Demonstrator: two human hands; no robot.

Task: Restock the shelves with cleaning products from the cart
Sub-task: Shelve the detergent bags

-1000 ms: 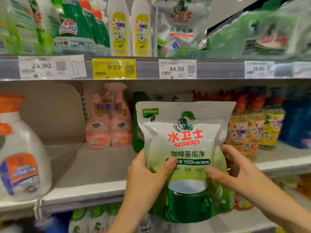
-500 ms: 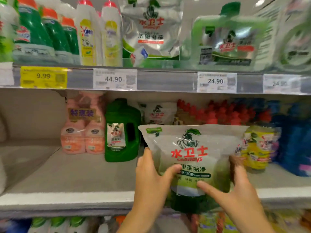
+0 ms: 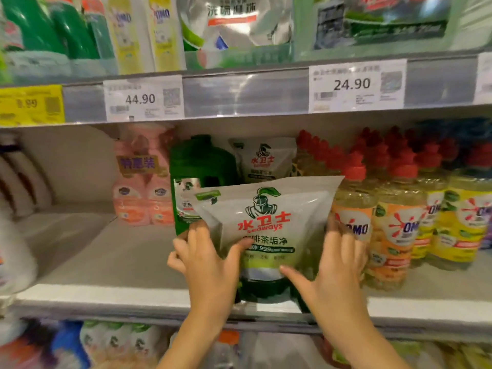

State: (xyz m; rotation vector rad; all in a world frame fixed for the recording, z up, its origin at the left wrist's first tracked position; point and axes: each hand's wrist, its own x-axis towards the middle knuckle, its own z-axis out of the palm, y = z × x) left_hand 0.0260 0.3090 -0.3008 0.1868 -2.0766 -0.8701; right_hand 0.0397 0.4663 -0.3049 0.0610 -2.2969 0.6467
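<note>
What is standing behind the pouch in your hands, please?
A matching pouch stands behind the held pouch, beside a green jug. Both are covered below by it, so their bases are hidden.

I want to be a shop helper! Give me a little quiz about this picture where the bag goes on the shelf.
1. True or false: only one hand holds the Seaways pouch.
2. What stands just right of the pouch? A) yellow OMO bottles with red caps B) pink spray bottles C) a white jug
3. Fill the gap: the white price tag above and to the right of the pouch reads ___.

Key:
1. False. The left hand and the right hand both hold it.
2. A.
3. 24.90.
</note>
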